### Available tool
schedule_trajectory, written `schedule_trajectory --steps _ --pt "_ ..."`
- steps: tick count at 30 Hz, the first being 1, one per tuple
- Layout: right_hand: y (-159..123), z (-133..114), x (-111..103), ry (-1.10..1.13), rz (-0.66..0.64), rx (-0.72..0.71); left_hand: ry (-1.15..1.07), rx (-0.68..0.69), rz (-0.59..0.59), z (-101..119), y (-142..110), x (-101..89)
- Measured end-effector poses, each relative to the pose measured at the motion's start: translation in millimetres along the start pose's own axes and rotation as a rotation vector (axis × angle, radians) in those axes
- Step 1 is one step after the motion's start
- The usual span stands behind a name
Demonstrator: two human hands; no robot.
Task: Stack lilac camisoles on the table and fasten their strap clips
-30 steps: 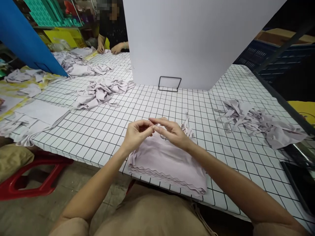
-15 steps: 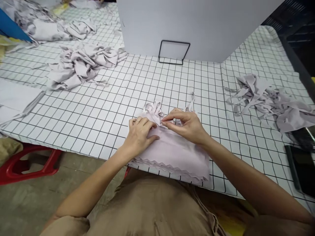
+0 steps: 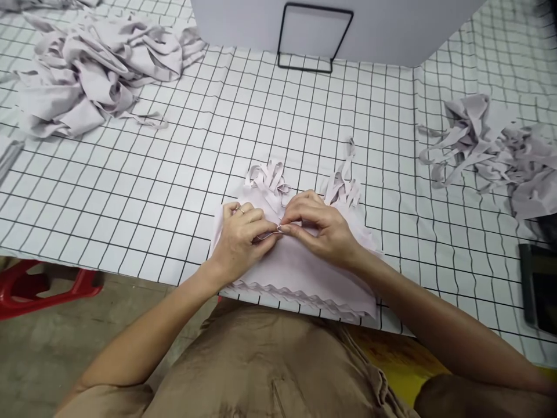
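A pale lilac camisole lies on a stack of similar ones at the table's front edge, its wavy hems towards me. Two bunches of thin straps stick up at its far side. My left hand is closed, thumb and fingertips pinching the middle of the neckline. Against it, my right hand pinches the same spot, its fingertips touching the left ones. A small raised fold or loop of the edge shows between the fingertips; its details are too small to make out.
A tangled heap of lilac garments lies at the left, another pile at the right. A grey-white panel with a black wire frame stands at the back. Black phone at the right edge; red stool below left.
My left thumb and fingers have closed together on the neckline, where they were apart before. My right hand has come slightly nearer to them. The view has tilted down and closer.
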State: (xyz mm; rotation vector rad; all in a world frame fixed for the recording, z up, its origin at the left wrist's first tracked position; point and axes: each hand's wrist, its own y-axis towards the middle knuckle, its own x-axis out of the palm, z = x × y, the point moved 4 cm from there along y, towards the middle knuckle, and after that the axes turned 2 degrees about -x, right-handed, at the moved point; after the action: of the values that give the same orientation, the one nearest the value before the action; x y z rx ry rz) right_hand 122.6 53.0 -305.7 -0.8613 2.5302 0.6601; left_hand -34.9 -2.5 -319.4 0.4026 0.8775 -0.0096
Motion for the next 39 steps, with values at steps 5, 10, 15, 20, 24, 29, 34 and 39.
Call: schedule_trajectory --steps 5,10,15,20,24,29,34,39 --pt "-2.1 2.3 1.4 -0.012 0.001 -0.056 -0.012 0.048 0.023 3.2 0.9 -1.7" --pt "-2.4 0.4 0.2 -0.01 0.011 -0.071 -0.001 0.065 0.012 4.5 2.0 -1.1" --pt "-2.5 0.6 1.4 -0.011 0.009 -0.104 -0.008 0.087 0.03 6.0 2.7 -1.5" --pt "-3.0 1.8 2.0 -0.011 0.015 -0.123 -0.018 0.079 0.018 5.4 2.7 -0.5" --pt "-3.1 1.2 2.0 0.003 0.02 -0.132 -0.014 0.083 0.02 5.2 2.2 0.1" --pt "-3.0 1.6 1.9 0.008 -0.002 -0.088 -0.019 0.079 0.005 4.6 1.5 1.1" --pt "-2.9 2.0 1.9 -0.008 -0.02 -0.067 -0.003 0.069 -0.03 3.4 1.5 1.8" --pt "-2.2 0.9 2.3 -0.019 -0.031 -0.094 -0.024 0.082 -0.029 3.7 1.8 1.4"
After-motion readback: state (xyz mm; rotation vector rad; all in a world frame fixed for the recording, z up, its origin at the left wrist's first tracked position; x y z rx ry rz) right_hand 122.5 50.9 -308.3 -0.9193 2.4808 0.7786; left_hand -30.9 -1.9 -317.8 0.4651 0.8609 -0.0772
